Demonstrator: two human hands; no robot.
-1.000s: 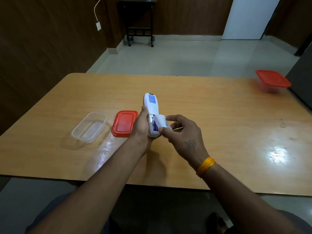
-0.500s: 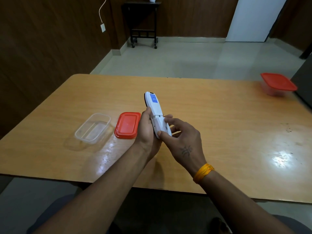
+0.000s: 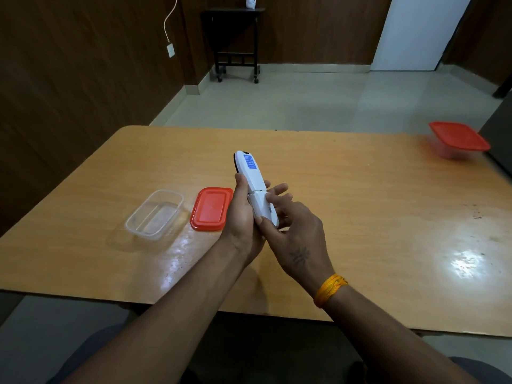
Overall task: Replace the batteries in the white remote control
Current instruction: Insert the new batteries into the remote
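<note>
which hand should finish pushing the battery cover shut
Right, I'd judge. The right hand already has thumb and fingers on the battery cover, while the left hand grips the white remote, steadying it.

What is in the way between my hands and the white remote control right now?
Nothing visible. The left hand already grips the white remote control from its side, and the right hand presses thumb and fingers directly on its lower back cover above the wooden table.

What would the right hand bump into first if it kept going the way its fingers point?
The right hand points up-left and already touches the white remote control, so that comes first. Behind it sits the left hand gripping the remote control.
</note>
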